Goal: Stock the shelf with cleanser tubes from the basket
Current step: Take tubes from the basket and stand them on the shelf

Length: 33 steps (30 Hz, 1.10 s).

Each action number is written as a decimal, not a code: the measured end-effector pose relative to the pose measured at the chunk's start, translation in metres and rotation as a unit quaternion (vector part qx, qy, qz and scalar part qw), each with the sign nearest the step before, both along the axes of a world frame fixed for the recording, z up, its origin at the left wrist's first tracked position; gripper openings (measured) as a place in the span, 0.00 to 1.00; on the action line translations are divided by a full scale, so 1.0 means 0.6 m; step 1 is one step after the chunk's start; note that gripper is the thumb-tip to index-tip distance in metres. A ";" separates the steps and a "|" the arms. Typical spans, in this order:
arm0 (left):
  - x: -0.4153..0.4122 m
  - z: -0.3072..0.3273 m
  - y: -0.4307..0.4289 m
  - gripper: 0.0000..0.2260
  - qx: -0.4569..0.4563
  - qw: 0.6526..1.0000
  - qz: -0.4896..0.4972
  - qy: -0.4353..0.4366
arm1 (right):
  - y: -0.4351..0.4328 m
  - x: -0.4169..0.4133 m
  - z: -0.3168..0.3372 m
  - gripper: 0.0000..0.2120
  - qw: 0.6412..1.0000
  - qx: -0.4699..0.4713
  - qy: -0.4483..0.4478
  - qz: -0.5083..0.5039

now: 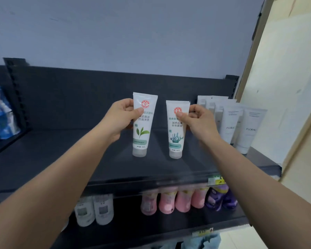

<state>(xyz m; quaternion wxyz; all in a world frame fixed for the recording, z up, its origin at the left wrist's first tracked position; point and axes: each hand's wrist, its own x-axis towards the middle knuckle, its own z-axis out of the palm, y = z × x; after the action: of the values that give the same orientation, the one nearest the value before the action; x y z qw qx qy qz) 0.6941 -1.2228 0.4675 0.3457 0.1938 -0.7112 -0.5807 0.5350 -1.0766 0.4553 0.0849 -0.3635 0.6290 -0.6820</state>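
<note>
Two white tubes stand up straight over the top shelf, caps down and flat ends up. The left hand holds the leaf tube. Its fingers pinch the top part, with the thumb on the front and the others behind. The right hand holds the seaweed tube the same way, thumb on the front just under the red round mark. Both hands are closed on their tubes, not spread wide.

The seaweed tube is at 3 o'clock from the leaf tube, near it but not touching. It sits a little lower. Both caps are right down at the dark shelf board, but it is hard to tell if they touch it. Both tubes are near the middle of the shelf.

At 3 o'clock from the seaweed tube stands a bunch of grey tubes, packed close in rows, caps down. Far off at 9 o'clock, at the shelf's end, are blue packs, too blurry to read.

On the lower shelf, at 6 o'clock from the held tubes, is a row of pink bottles. Purple bottles are beside them at 3 o'clock, and white bottles are at 9 o'clock. A pale wall rises behind the top shelf at 12 o'clock.
</note>
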 end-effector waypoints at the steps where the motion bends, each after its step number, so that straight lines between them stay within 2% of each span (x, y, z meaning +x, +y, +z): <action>1: -0.022 0.000 -0.009 0.05 0.000 1.000 0.001 -0.003 | -0.010 -0.019 -0.001 0.06 1.000 -0.001 -0.002 -0.004; 10: -0.196 -0.023 -0.093 0.05 0.016 1.000 -0.002 -0.020 | -0.103 -0.174 -0.029 0.06 0.998 0.013 -0.035 -0.048; 15: -0.264 -0.040 -0.125 0.07 0.008 0.999 0.020 -0.039 | -0.142 -0.234 -0.050 0.06 0.997 0.011 -0.063 -0.035; 23: -0.333 -0.063 -0.146 0.08 0.041 0.997 0.047 -0.040 | -0.184 -0.297 -0.057 0.05 0.996 0.005 -0.082 -0.022; 33: -0.364 -0.081 -0.165 0.13 -0.002 0.997 0.077 -0.006 | -0.213 -0.316 -0.064 0.04 0.997 0.005 -0.082 0.004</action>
<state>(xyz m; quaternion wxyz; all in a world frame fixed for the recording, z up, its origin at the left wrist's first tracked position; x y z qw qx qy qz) 0.4756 -1.3216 0.4191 0.3859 0.2509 -0.6974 -0.5494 0.3453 -1.2047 0.4172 0.1410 -0.3085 0.6213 -0.7064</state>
